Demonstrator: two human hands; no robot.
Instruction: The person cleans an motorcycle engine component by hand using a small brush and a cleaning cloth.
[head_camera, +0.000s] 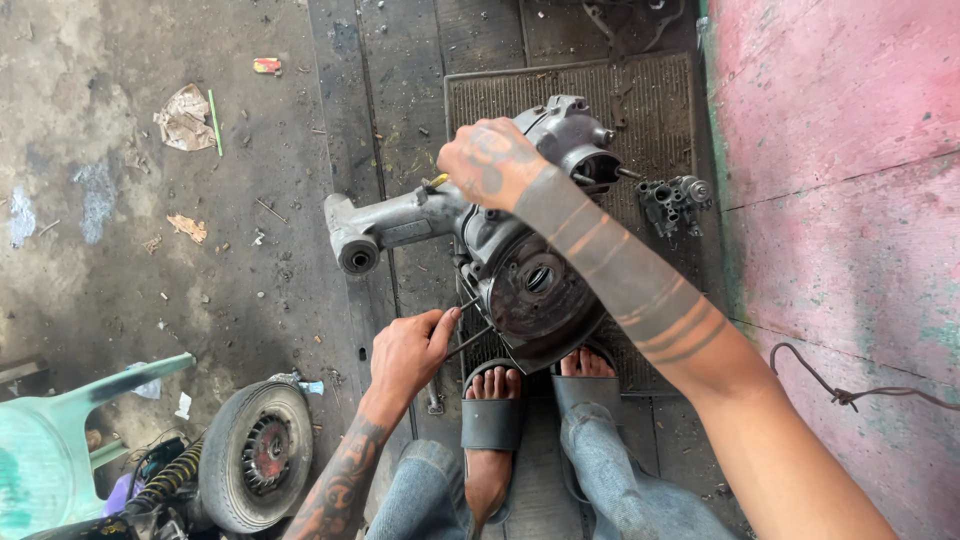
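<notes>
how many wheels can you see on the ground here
1. A small wheel with a dark tyre lies at the lower left, beside the green plastic chair and below the left hand. Others may sit out of frame.

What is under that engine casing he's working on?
A ribbed dark mat lies under the engine casing, on wooden planks. The mat's middle is covered by the casing.

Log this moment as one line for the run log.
left hand: pinching thin rod | right hand: resting atop engine case | case on ribbed mat
</notes>
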